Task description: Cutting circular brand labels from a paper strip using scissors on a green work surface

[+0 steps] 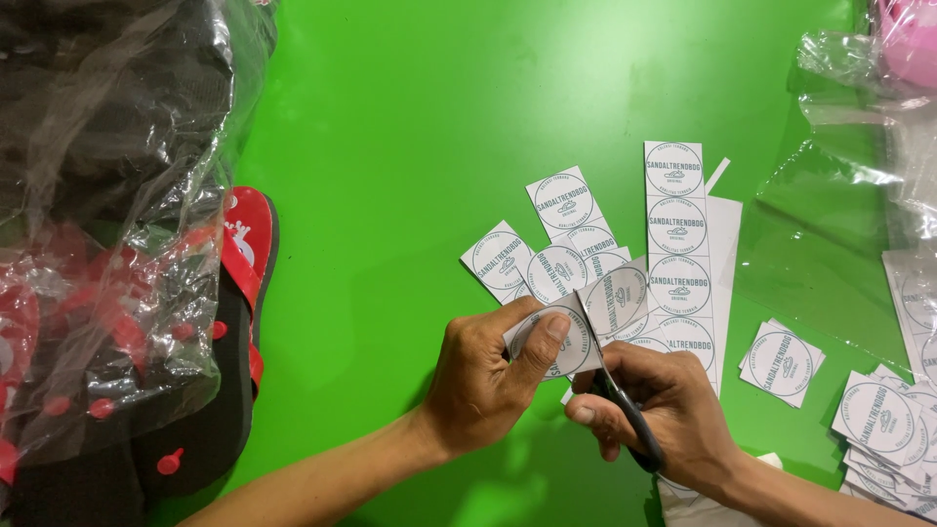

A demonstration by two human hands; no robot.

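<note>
Counter: bright green counter fills the view, with things lying on its left, middle and right.
Left hand: the left hand pinches a white paper label with a round printed ring, thumb on top and fingers curled beneath, at the near middle of the counter.
Right hand: the right hand is closed around the dark handles of a pair of scissors, fingers through the loops; how far the blades stand apart I cannot tell.
Scissors: the blades point far and left, their tips meeting the edge of the label held in the left hand, just above the counter.
Cut labels: several loose square labels lie fanned out just beyond the hands, overlapping one another.
Strip: an uncut strip of labels runs from far to near, right of the fanned squares, its near end hidden behind the right hand.
Single label: one small stack of labels lies apart, to the right of the strip.
Pile: a larger pile of cut labels sits at the near right edge.
Plastic: clear plastic bags lie crumpled at the far right.
Sandals: black and red flip-flops lie at the left edge, partly under a clear plastic wrap.
</note>
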